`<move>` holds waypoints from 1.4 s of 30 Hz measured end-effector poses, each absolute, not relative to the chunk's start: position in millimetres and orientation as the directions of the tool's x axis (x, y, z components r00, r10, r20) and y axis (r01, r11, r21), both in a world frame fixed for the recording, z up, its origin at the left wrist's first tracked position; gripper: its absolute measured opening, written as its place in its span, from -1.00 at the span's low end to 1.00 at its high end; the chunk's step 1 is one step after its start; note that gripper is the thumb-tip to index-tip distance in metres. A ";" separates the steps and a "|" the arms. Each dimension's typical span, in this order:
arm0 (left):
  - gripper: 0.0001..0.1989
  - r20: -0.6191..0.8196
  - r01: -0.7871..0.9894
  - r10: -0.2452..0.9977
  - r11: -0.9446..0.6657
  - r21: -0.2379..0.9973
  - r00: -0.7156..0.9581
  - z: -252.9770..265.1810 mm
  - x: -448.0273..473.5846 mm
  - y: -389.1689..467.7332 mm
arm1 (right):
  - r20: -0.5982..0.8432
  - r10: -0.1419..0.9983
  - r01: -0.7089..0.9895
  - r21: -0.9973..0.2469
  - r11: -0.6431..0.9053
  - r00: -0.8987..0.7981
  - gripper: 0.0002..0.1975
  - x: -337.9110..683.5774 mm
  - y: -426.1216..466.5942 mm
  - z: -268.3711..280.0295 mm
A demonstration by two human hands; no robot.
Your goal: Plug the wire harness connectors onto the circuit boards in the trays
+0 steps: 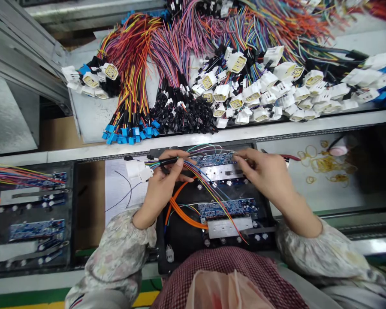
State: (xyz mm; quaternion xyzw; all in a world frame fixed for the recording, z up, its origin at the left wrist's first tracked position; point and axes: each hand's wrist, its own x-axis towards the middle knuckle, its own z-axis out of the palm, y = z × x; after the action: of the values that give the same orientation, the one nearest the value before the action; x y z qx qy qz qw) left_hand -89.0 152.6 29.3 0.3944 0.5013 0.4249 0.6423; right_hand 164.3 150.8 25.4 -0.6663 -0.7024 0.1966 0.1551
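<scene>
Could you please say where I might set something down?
Bare: the pale surface between the right forearm and thin yellow rings, and the near-left corner of the grey metal shelf, below white plastic connectors. Crowded: the shelf's middle, under multicoloured wire bundles, and between the left hand and right hand, with thin coloured wires.

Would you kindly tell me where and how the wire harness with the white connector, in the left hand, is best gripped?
Probably by its black sleeve, coming across it from the near side with thumb and fingers, as the left hand does. There the wires are bundled into one narrow, roughly sideways stem behind the white connector; farther right they fan out loose.
</scene>
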 end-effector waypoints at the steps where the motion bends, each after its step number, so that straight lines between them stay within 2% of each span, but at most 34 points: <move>1: -0.76 -0.314 -0.127 0.940 0.330 0.935 0.131 28.9 -89.3 152.2 | -0.056 0.996 0.875 -0.482 0.037 -0.073 -0.71 162.3 151.8 22.4; 6: -0.75 -0.329 -0.017 0.939 0.332 0.943 0.097 26.9 -91.5 151.1 | -0.087 0.992 0.872 -0.489 0.033 -0.086 -0.72 156.1 154.5 14.5; 17: -0.78 -0.314 0.048 0.948 0.311 0.949 0.056 24.4 -91.9 149.5 | -0.096 0.993 0.893 -0.449 0.022 -0.073 -0.71 159.7 160.2 15.5; 24: -0.78 -0.326 0.045 0.945 0.324 0.945 0.037 25.3 -90.8 149.1 | -0.095 0.992 0.905 -0.424 0.036 -0.084 -0.72 158.3 161.1 15.2; 32: -0.78 -0.309 -0.049 0.945 0.316 0.948 0.109 25.0 -91.7 149.9 | -0.095 0.992 0.897 -0.441 0.035 -0.086 -0.68 160.4 160.6 14.6; 42: -0.73 -0.307 0.012 0.948 0.307 0.952 0.088 24.6 -90.6 149.5 | -0.146 0.978 0.864 -0.501 0.054 -0.146 -0.71 158.8 164.4 15.2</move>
State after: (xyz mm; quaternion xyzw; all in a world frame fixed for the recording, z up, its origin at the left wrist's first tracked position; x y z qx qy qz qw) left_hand -90.6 149.5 24.6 0.4374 0.5485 0.3938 0.5939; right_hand 158.8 164.4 15.2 -0.6429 -0.7163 0.2445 0.1175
